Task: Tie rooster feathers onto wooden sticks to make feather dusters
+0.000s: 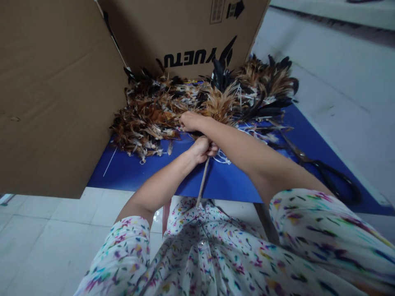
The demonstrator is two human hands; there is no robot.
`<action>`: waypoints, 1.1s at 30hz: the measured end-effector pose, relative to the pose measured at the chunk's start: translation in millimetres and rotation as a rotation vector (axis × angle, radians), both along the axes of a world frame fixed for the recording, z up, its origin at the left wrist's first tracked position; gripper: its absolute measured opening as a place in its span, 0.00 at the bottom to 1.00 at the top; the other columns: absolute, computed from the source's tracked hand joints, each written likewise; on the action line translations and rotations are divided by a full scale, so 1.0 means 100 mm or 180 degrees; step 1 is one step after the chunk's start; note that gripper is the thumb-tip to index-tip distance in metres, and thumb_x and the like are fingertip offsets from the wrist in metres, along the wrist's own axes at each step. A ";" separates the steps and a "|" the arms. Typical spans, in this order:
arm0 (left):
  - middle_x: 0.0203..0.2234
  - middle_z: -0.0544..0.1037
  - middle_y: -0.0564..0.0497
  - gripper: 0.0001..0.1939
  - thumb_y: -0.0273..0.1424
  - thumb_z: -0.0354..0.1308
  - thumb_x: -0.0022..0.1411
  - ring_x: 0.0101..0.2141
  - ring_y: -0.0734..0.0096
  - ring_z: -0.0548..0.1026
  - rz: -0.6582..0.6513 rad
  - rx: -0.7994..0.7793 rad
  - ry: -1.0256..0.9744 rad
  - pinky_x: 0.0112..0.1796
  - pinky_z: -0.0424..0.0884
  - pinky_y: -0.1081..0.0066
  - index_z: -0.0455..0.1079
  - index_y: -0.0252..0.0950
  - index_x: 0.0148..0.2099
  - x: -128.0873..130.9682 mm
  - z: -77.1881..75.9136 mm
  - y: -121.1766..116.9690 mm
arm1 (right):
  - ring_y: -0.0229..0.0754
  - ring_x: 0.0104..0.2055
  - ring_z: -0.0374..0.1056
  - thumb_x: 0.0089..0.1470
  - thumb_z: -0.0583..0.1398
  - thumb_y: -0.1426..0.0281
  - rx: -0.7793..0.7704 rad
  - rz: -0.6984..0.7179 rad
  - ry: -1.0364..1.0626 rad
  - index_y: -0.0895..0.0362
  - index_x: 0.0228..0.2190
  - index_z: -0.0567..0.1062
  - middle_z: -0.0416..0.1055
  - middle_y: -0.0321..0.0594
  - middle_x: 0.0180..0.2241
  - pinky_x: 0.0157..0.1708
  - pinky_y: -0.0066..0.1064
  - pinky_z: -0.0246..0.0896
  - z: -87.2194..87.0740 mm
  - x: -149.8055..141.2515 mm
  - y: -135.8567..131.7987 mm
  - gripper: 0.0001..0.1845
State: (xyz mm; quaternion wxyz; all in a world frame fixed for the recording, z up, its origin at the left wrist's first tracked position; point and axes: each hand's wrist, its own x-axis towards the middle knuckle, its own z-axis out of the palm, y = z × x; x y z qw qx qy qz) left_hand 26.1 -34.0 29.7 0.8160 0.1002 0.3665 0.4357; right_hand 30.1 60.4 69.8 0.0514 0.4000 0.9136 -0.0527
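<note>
My left hand [202,149] is closed round the thin stick [203,181] of a feather duster, whose lower end points toward my lap. Beyond that hand, the brown feather head [222,102] of the duster fans out, with black feathers [220,75] at its tip. Crossing over the left, my right hand [191,121] is at the edge of a pile of loose brown feathers [148,111]. Its fingers are bent and pressed together at the feathers; what they pinch is hidden. White string [222,157] lies beside my left hand.
A blue tabletop [123,168] carries the feathers. Large black-handled scissors [321,166] lie at the right. More brown and black feathers [268,78] are heaped at the back right. Cardboard panels [55,90] stand at the left and a printed cardboard box [185,28] stands behind.
</note>
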 end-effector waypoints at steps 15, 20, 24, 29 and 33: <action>0.16 0.51 0.60 0.14 0.20 0.46 0.62 0.13 0.86 0.48 -0.0418 0.0617 0.0453 0.13 0.40 0.85 0.51 0.36 0.25 -0.03 0.01 0.00 | 0.40 0.36 0.71 0.51 0.62 0.75 -0.0762 0.0080 0.1366 0.62 0.32 0.80 0.79 0.44 0.35 0.36 0.27 0.60 0.06 0.09 0.01 0.06; 0.17 0.52 0.60 0.14 0.28 0.46 0.68 0.13 0.85 0.48 -0.0365 0.0541 0.0477 0.13 0.40 0.84 0.52 0.36 0.27 -0.04 0.05 -0.02 | 0.34 0.27 0.67 0.52 0.64 0.72 -0.2004 -0.0021 0.2967 0.58 0.25 0.75 0.77 0.37 0.28 0.31 0.27 0.61 0.26 0.36 -0.09 0.05; 0.17 0.52 0.60 0.15 0.29 0.47 0.68 0.13 0.85 0.49 -0.0336 0.0486 0.0458 0.13 0.40 0.84 0.51 0.36 0.27 -0.04 0.06 -0.02 | 0.35 0.29 0.70 0.47 0.67 0.75 -0.2216 -0.0150 0.3664 0.58 0.26 0.75 0.76 0.36 0.27 0.33 0.28 0.65 0.45 0.60 -0.28 0.05; 0.17 0.54 0.60 0.14 0.28 0.50 0.67 0.13 0.85 0.50 -0.0303 0.0493 0.0493 0.14 0.41 0.85 0.52 0.36 0.28 -0.05 0.07 -0.03 | 0.37 0.33 0.72 0.44 0.70 0.71 -0.1838 -0.0166 0.4275 0.57 0.30 0.77 0.76 0.34 0.29 0.35 0.30 0.68 0.58 1.00 -0.41 0.09; 0.17 0.54 0.59 0.16 0.30 0.48 0.68 0.14 0.85 0.51 -0.0422 0.0527 0.0565 0.13 0.41 0.84 0.52 0.36 0.27 -0.06 0.07 -0.02 | 0.35 0.30 0.70 0.52 0.65 0.66 -0.1176 -0.0059 0.4286 0.56 0.33 0.79 0.75 0.34 0.28 0.35 0.31 0.66 0.64 1.36 -0.52 0.07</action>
